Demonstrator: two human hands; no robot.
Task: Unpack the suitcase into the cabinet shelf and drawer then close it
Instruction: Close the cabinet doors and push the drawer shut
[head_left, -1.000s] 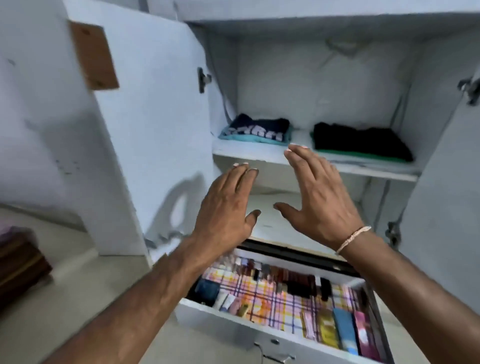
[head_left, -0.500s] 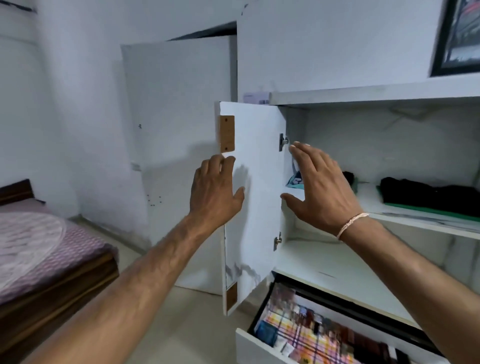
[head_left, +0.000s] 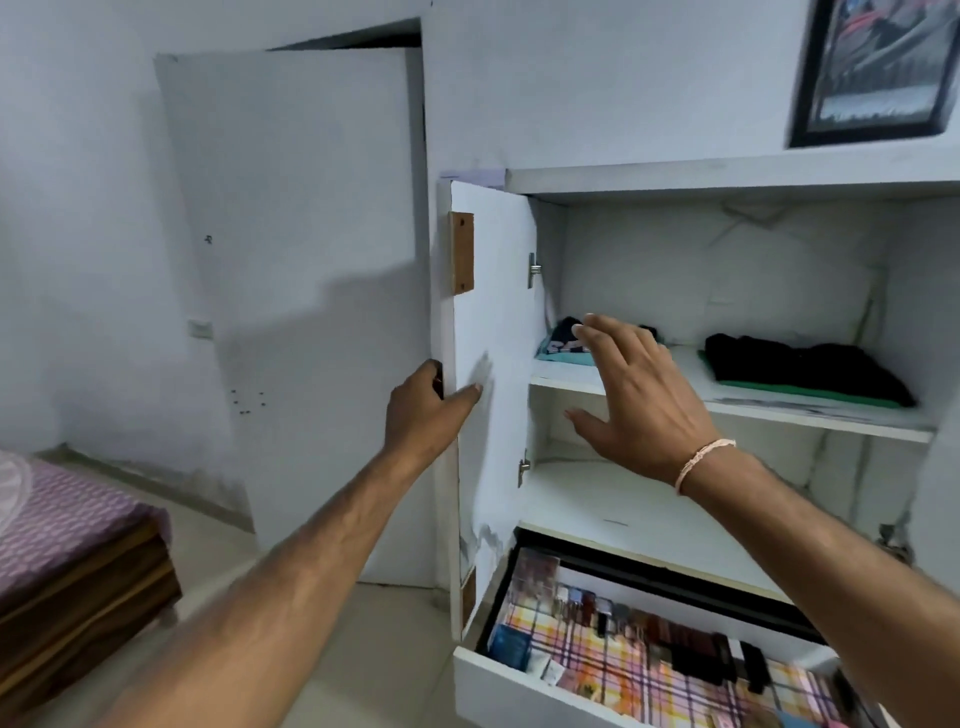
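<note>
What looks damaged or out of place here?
The left cabinet door, gripped by the left hand, has chipped, peeling paint near its bottom inner corner. The drawer below stands open.

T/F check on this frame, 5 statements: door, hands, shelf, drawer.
1. The left hand grips the edge of the left cabinet door. True.
2. The right hand holds a folded shirt. False: it is open and holds nothing, in front of the shelf.
3. The drawer is pushed shut. False: it is pulled out, with small items lying on a checked cloth inside.
4. Two stacks of folded clothes lie on the shelf, a dark and teal stack at left, a black and green stack at right. True.
5. The left cabinet door is fully closed. False: it stands open, its inner face in view.
</note>
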